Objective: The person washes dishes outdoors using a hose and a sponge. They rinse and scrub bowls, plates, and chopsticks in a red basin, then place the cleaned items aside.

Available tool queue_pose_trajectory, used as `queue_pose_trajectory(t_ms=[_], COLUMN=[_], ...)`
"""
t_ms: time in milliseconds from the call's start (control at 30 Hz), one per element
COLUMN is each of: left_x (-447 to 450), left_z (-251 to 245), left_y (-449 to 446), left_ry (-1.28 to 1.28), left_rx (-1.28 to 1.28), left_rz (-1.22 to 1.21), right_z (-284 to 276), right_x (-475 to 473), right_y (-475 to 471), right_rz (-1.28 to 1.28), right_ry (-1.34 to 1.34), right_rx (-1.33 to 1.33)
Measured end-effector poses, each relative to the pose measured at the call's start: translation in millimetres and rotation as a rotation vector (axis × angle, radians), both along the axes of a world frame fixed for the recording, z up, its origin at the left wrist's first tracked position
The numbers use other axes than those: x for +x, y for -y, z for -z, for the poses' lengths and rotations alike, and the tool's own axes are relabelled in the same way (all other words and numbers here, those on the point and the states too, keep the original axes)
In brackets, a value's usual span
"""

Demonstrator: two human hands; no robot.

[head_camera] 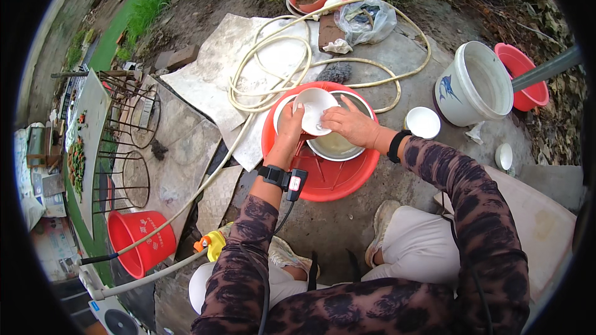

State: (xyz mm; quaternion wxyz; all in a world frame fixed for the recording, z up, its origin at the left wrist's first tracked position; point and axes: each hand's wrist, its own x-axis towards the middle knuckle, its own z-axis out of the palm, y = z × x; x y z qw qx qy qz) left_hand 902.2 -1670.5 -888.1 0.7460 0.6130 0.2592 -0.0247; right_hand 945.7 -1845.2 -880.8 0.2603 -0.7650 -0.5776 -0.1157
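My left hand (291, 123) grips a white bowl (313, 104) by its left side, with the thumb at the rim. The bowl is tilted, so its inside faces up towards me. My right hand (355, 125) reaches over the bowl's right side, fingertips bent against the inner wall; whether it also grips the bowl is hidden. Below both hands is a metal basin (336, 159) holding cloudy liquid (334, 143). That basin rests inside a wide red plastic basin (347, 190). Several thin dark-red sticks (320, 168), perhaps chopsticks, lie in the red basin.
A pale hose (235, 81) coils beyond the basin and runs to lower left. At right are a white bowl (423, 122), a white bucket (475, 86), a small bowl (504, 156) and a red basin (524, 63). A red bucket (158, 239) and wire racks (125, 167) are at left.
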Motion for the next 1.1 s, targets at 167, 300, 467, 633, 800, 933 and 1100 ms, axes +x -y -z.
queue_pose_trajectory(t_ms=[167,300,467,633,800,933,1100], left_x=[0,0,-3,0,-2,-3,-5], left_z=[5,-10,-24,-31,-13,-14,-22], left_y=[14,-4,21,7,10,11,14], left_ry=[0.008,-0.011,-0.02,0.073,-0.012,-0.019,0.022], left_rx=[0.201,0.202,0.182,0.338,-0.009,0.369,-0.146], left_rz=[-0.145,0.074,-0.14,0.059,-0.16,-0.058,-0.061], right_z=[11,6,-4,-5,-10,-17,-25], right_x=[-15,-4,-11,-8,-9,-11,-7], right_y=[-13,1,-1,7,7,6,10], right_rz=[0.178,-0.046,0.103,-0.013,0.048,0.115,0.073], right_ry=[-0.749,-0.167,-0.489,-0.006,-0.264,-0.282,-0.134], right_rx=[0.156,0.032,0.077,0.15,0.056,0.014,-0.069])
